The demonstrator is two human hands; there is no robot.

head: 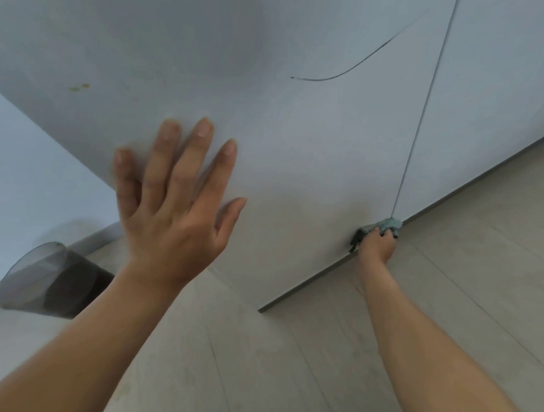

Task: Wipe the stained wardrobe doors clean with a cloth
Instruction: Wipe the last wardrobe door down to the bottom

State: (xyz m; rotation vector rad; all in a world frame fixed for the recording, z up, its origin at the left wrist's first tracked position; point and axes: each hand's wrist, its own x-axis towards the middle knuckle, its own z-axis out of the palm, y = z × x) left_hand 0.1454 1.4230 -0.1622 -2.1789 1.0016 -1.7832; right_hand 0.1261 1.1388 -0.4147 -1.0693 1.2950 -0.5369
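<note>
Left hand (175, 206) lies flat on the left door (262, 144), fingers straight and spread, holding nothing. Its forearm is cut off at the bottom-left corner.

Right hand (377, 245) is low down at the door's bottom edge, right at the seam (427, 92) between the two doors. It grips a teal cloth (388, 225) bunched against the door. The fingers curl into the cloth and are mostly hidden by it. A dark bit sticks out at the hand's left side. It is small and blurred, so I cannot tell whether it is part of the cloth.

The left door has a thin black curved line (346, 69), fading toward its upper end, well above the cloth. Small yellowish spots (80, 87) sit far left and are hard to make out. The right door (500, 74) is only partly in frame and the door tops are cut off.

A dark bin (51, 281) with a grey lid is on the floor (331, 358) at left, blurred, its contents not visible.
</note>
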